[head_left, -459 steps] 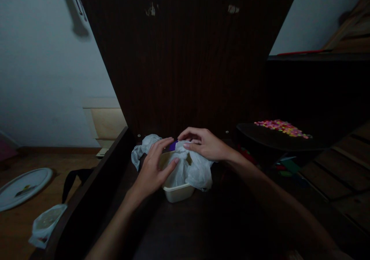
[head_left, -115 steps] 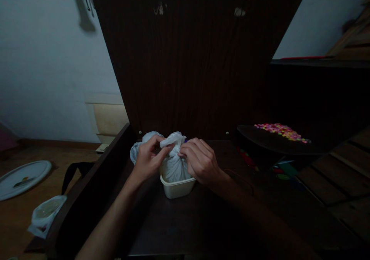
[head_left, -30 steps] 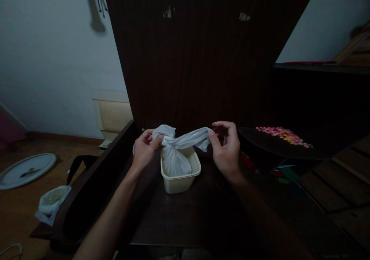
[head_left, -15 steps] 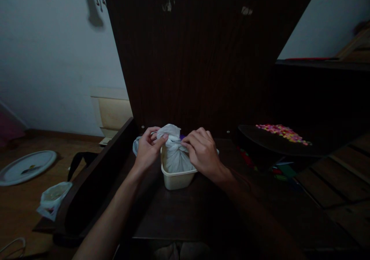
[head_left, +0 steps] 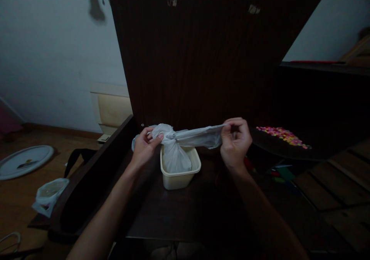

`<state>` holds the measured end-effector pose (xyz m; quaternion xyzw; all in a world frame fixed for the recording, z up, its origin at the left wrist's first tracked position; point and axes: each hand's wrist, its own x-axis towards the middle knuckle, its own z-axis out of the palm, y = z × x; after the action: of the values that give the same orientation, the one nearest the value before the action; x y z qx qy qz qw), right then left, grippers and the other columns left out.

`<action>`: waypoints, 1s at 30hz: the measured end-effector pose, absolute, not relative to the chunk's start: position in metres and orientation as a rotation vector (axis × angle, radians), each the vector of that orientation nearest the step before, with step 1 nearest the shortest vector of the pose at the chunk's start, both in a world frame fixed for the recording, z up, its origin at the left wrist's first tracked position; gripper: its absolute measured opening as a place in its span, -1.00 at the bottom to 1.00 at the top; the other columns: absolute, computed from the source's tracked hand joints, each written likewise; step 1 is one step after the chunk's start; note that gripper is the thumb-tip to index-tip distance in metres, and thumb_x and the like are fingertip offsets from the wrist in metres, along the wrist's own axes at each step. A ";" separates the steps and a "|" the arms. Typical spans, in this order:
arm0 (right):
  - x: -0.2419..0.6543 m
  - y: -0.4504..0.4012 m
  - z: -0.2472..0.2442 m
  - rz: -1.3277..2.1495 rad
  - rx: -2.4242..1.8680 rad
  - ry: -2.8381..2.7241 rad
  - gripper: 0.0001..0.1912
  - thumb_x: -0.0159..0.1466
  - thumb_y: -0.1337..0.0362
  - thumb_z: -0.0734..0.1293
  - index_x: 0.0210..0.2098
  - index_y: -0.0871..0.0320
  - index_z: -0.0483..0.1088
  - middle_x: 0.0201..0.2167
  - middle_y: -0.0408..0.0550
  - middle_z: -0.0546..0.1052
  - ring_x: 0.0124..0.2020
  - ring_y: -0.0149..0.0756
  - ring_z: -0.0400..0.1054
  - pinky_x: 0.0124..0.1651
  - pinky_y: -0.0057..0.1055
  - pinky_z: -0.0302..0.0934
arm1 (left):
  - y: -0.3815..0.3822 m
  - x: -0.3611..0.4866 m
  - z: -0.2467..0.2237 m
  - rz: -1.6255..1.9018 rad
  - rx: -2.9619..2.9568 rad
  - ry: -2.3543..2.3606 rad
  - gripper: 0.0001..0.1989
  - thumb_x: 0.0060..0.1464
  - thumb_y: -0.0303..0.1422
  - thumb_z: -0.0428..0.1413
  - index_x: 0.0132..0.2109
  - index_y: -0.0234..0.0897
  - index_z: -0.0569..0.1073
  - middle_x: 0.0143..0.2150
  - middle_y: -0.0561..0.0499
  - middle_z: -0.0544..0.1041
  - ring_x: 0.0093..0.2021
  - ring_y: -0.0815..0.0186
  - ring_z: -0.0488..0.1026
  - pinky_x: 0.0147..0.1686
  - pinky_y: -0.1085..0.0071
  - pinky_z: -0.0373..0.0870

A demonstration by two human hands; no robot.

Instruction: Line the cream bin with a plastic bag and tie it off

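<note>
White thin plastic is noted: a bag [head_left: 177, 159], its lower part seated inside a cream container [head_left: 176, 181] with rounded corners, its bunched neck standing above the rim. The container is placed upright on a dark surface [head_left: 170, 221], in front of a tall dark panel [head_left: 202, 59].

Both hands are occupied. The bunched top of the bag is gripped by the left hand [head_left: 144, 145], thumb at the front. A long end of the bag is pinched by the right hand [head_left: 237, 142] between thumb and fingers, and is held stretched out sideways, beyond the container's right edge. Whether the neck is fully knotted cannot be told.

More pale plastic, partly hidden, is seen behind the left hand. On a dark shelf [head_left: 266, 146] at right, small multicoloured pieces [head_left: 285, 136] are heaped. At left, a white round tray [head_left: 29, 161] bearing small items is found on the wooden floor [head_left: 68, 139].
</note>
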<state>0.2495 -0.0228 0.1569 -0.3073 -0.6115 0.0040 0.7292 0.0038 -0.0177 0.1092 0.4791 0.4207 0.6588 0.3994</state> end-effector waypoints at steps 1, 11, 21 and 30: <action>0.251 -0.020 0.156 0.025 -0.718 -1.334 -0.84 0.38 0.20 0.31 -0.33 0.08 0.31 -0.39 -0.12 0.36 -0.35 -0.29 0.31 -0.30 -0.34 0.23 | -0.019 0.005 0.110 1.654 1.203 1.057 -0.60 -0.20 -0.20 0.42 -0.24 -0.25 0.48 -0.37 0.06 0.60 -0.36 0.29 0.55 -0.35 0.43 0.45; 0.220 -0.043 0.152 -0.203 -0.740 -1.978 -0.83 0.34 0.30 0.35 -0.07 0.06 0.48 -0.18 -0.01 0.57 -0.10 -0.09 0.37 -0.04 -0.08 0.22 | -0.024 0.019 0.116 1.700 1.149 1.087 -0.66 -0.16 -0.24 0.36 -0.25 -0.26 0.46 -0.41 0.09 0.55 -0.42 0.34 0.48 -0.41 0.45 0.36; 0.216 -0.025 0.150 -0.141 -0.763 -2.071 -0.82 0.41 0.37 0.26 -0.32 0.12 0.44 -0.38 -0.04 0.55 -0.28 -0.18 0.34 -0.20 -0.22 0.19 | -0.031 0.015 0.113 1.625 1.272 0.898 -0.66 -0.03 -0.20 0.36 -0.16 -0.23 0.48 -0.27 0.02 0.58 -0.30 0.30 0.53 -0.29 0.43 0.44; 0.232 -0.009 0.186 0.222 -0.745 -1.692 -0.85 0.43 0.24 0.22 -0.29 0.08 0.34 -0.51 -0.22 0.36 -0.52 -0.37 0.25 -0.46 -0.43 0.11 | -0.032 0.009 0.115 1.541 1.376 0.791 -0.61 -0.04 -0.25 0.38 -0.10 -0.23 0.46 -0.28 0.03 0.55 -0.29 0.30 0.51 -0.29 0.43 0.45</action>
<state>0.2320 -0.0086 0.1860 -0.3210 -0.7290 0.0956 0.5970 0.0093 -0.0320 0.1152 0.5559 0.3195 0.6229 0.4482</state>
